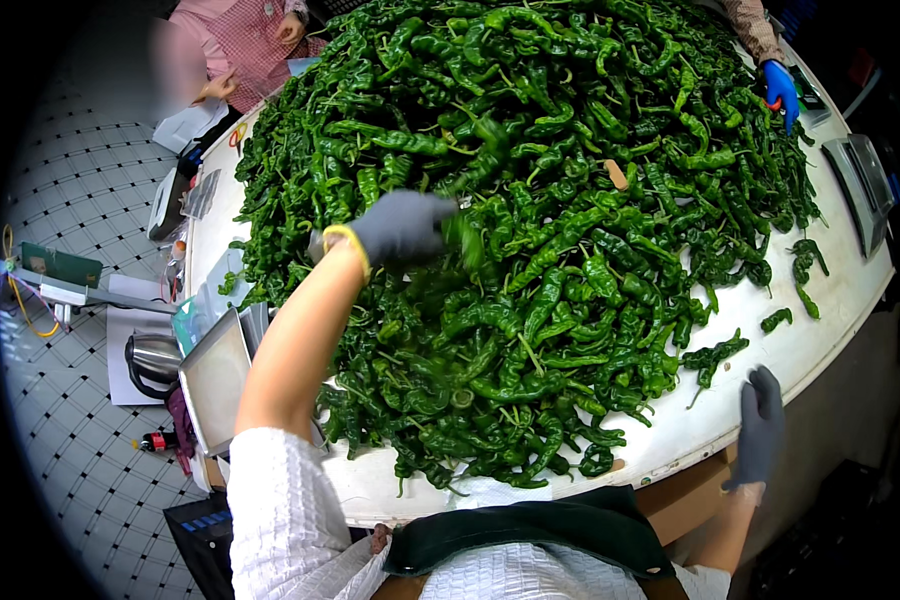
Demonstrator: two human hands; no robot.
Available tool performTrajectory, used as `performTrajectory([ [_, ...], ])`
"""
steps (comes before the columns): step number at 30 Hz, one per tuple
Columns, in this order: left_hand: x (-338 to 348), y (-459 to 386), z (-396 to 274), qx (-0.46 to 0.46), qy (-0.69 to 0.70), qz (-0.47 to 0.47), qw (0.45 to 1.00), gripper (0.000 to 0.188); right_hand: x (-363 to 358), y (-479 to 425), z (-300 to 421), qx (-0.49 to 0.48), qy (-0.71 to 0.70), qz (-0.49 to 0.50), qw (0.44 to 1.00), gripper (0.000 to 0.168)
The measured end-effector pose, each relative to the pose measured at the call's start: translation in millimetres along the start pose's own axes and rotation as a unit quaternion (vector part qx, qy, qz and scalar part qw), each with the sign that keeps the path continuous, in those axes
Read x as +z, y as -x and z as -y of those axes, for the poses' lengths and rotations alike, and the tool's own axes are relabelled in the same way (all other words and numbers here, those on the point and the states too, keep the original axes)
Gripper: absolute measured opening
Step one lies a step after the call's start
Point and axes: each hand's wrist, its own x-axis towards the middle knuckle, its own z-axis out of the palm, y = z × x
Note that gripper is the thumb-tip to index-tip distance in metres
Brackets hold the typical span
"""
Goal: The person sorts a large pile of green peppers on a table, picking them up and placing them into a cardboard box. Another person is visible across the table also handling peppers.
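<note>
A big heap of wrinkled green peppers (540, 277) covers most of a white table (832, 352). My left hand (405, 225), in a dark grey glove with a yellow cuff, reaches over the heap. Blurred peppers lie beside its fingers; whether it grips any cannot be told. At the table's near right edge is my right hand (759, 420), also gloved in grey, its fingers partly hidden from clear view. A few loose peppers (712, 356) lie on the table close to it. A small tan piece (615, 174) rests on top of the heap.
A metal tray (216, 382) stands at the left edge, with a steel kettle (156, 358) beyond it. A digital scale (859, 191) sits at the right. A co-worker's blue-gloved hand (781, 94) touches the heap's far right; another person (236, 45) is at the far left, near orange-handled scissors (238, 136).
</note>
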Motion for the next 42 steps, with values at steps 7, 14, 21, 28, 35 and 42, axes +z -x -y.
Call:
performTrajectory([
  [7,-2,87,-30,0.072,0.230,0.159,0.958,0.045,135,12,101,-0.427,-0.011,0.195,0.883,0.041],
  [14,14,0,-20,-0.037,0.298,-0.211,0.930,0.030,235,38,144,-0.494,0.268,0.277,0.780,0.059],
  [21,24,-35,-35,-0.025,0.187,-0.113,0.976,0.044,211,55,111,-0.526,0.110,0.383,0.751,0.039],
  [28,-1,12,-19,0.035,0.319,0.044,0.946,0.042,192,65,110,-0.474,0.002,0.438,0.764,0.036],
  [35,21,-70,-21,-0.015,0.012,-0.076,0.997,0.029,205,71,100,-0.385,-0.056,0.486,0.783,0.036],
  [42,-7,-55,-66,-0.073,-0.213,-0.002,0.974,0.033,188,62,115,-0.307,-0.077,0.516,0.796,0.033],
])
